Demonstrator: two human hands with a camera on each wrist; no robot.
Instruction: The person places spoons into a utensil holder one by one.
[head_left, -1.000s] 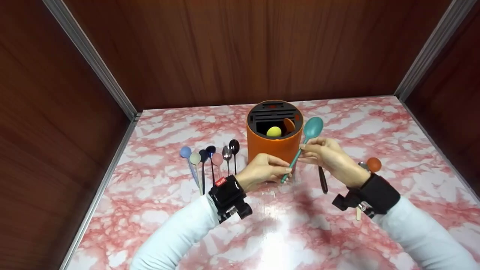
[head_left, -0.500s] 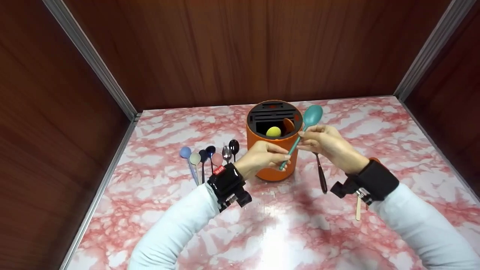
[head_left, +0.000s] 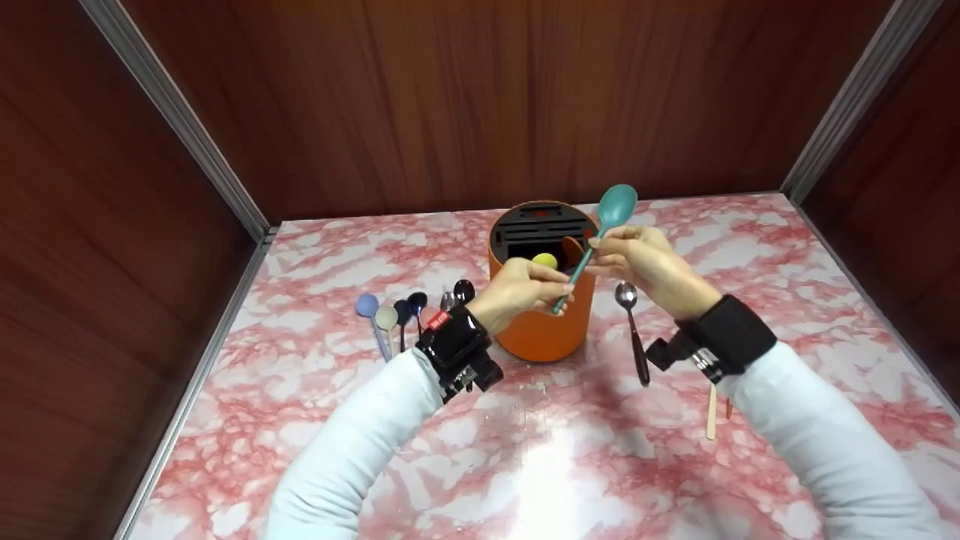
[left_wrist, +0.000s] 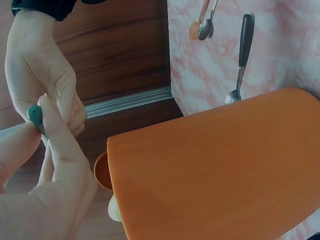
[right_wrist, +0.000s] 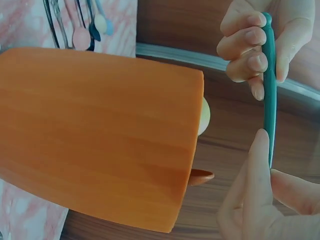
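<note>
A teal spoon (head_left: 617,205) is held slantwise in front of the orange holder (head_left: 541,335), its bowl up and to the right. Near the handle's lower end, my left hand (head_left: 523,290) pinches it between thumb and fingers. My right hand (head_left: 646,262) pinches the handle higher up, below the bowl. In the right wrist view the teal handle (right_wrist: 269,75) runs between both hands. Inside the holder's black slotted top stand a yellow spoon (head_left: 544,260) and an orange-brown one (head_left: 573,247).
Left of the holder lie several spoons, among them a blue one (head_left: 367,304), a pale green one (head_left: 386,318) and a black one (head_left: 464,290). On its right lies a metal spoon with a dark handle (head_left: 637,349). A pale handle (head_left: 712,412) shows by my right wrist.
Both hands have raised the teal spoon and shifted it slightly left, from beside the holder to higher near its rim. The dark-handled spoon's bowl is now uncovered.
</note>
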